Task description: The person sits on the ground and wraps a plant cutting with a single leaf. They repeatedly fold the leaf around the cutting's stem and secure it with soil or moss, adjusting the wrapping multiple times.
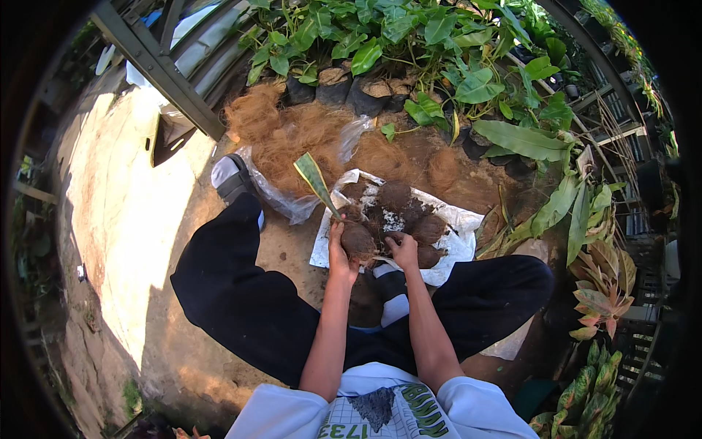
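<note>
My left hand (339, 253) cups a brown, fibre-wrapped ball (357, 241) from its left side and underneath. From the ball's top rises a variegated snake plant leaf (317, 181) with pale yellow edges, leaning up and to the left. Just right of the ball is my right hand (405, 251), its fingers curled together; whether they pinch a strand of fibre is too small to tell. Several similar fibre balls (429, 229) lie beyond it on a white plastic sheet (463, 233), among dark soil and white granules (393, 220).
Loose coconut fibre (307, 137) spreads on clear plastic (285, 203) behind the sheet. Leafy plants in black grow bags (333, 90) line the back. A metal post (164, 77) slants at upper left, and a cut leafy stem (554, 214) lies at right. My sandalled foot (233, 178) is at left.
</note>
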The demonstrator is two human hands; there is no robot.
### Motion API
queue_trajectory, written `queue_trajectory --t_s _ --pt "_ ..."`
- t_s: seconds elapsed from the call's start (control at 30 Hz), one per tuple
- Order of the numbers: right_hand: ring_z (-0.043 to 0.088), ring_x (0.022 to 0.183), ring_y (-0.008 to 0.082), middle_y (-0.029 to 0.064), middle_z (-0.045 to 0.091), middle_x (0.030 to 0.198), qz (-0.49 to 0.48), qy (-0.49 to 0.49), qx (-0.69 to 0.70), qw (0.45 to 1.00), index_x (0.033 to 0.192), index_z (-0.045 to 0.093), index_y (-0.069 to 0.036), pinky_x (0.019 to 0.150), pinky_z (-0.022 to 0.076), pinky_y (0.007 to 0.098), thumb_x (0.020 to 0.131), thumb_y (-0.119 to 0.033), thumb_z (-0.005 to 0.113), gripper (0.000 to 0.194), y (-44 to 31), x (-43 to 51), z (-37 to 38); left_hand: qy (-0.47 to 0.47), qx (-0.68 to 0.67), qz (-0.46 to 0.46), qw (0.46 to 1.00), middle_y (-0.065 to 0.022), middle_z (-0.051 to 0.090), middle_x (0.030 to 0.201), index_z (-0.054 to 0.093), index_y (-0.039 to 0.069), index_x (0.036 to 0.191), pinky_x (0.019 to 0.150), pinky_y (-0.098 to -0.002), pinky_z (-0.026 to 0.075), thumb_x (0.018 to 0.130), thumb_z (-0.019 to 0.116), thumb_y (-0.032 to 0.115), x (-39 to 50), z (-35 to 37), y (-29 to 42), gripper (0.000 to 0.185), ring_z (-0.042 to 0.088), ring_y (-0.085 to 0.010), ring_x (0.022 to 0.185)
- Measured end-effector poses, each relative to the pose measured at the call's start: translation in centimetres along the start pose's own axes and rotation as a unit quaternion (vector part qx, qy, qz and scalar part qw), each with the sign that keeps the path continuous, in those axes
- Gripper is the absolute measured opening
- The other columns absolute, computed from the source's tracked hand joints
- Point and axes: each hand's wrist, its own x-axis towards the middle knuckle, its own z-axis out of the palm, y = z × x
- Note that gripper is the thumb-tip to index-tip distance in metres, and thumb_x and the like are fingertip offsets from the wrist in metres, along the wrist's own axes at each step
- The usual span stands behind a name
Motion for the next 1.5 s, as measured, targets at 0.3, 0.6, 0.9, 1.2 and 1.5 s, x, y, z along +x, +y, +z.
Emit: queue_trajectory --t_s 0.3,0.6,0.9,1.2,1.5 --pt "0.069 0.081 0.0183 0.0118 0.073 0.093 0.015 0.055 0.118 0.991 0.105 0.071 0.004 0.072 0.0540 0.0298 0.085 -0.017 0.076 0.029 -0.8 -0.1 -2.6 0.022 0.107 0.041 0.993 -0.0050 0.057 0.124 0.051 0.010 0.136 0.096 -0.0315 0.046 0.095 0.060 0.027 0.2 0.3 -1.1 0.046 0.057 -0.0189 0.112" --pt "0.060 0.095 0.0119 0.0045 0.063 0.103 0.069 -0.022 0.454 0.888 0.110 0.061 -0.003 0.076 0.0517 0.0271 0.087 -0.007 0.074 0.027 -7.7 -2.3 -5.2 -0.003 0.346 0.060 0.936 -0.0124 0.053 0.137 0.047 0.000 0.142 0.104 -0.0296 0.039 0.095 0.064 0.031 0.1 0.6 -2.4 0.058 0.051 -0.0180 0.123" --pt "0.058 0.090 0.0108 0.0030 0.064 0.092 -0.080 0.038 0.298 0.950 0.094 0.061 -0.001 0.081 0.0452 0.0275 0.083 -0.008 0.076 0.020 -8.6 -3.2 -3.7 -0.067 0.300 0.085 0.948 -0.0074 0.064 0.118 0.058 0.002 0.128 0.092 -0.0282 0.047 0.093 0.070 0.021 -1.5 2.4 -2.9 0.042 0.058 -0.0130 0.105" --pt "0.059 0.083 0.0109 0.0029 0.063 0.091 0.102 0.184 0.410 0.887 0.103 0.060 -0.006 0.077 0.0463 0.0252 0.087 -0.009 0.073 0.021 -3.8 -0.4 -3.8 -0.015 0.184 0.102 0.978 -0.0037 0.064 0.106 0.064 0.004 0.115 0.080 -0.0268 0.050 0.088 0.069 0.007 0.2 0.7 -3.4 0.027 0.060 -0.0118 0.092" --pt "0.060 0.106 0.0173 0.0094 0.064 0.115 0.012 0.068 0.200 0.977 0.122 0.057 -0.002 0.094 0.0455 0.0308 0.094 -0.015 0.064 0.032 -3.9 -0.5 -2.7 0.022 0.139 0.078 0.987 -0.0020 0.063 0.101 0.066 0.005 0.109 0.077 -0.0275 0.050 0.087 0.065 0.009 0.2 0.5 -3.0 0.022 0.060 -0.0135 0.089"
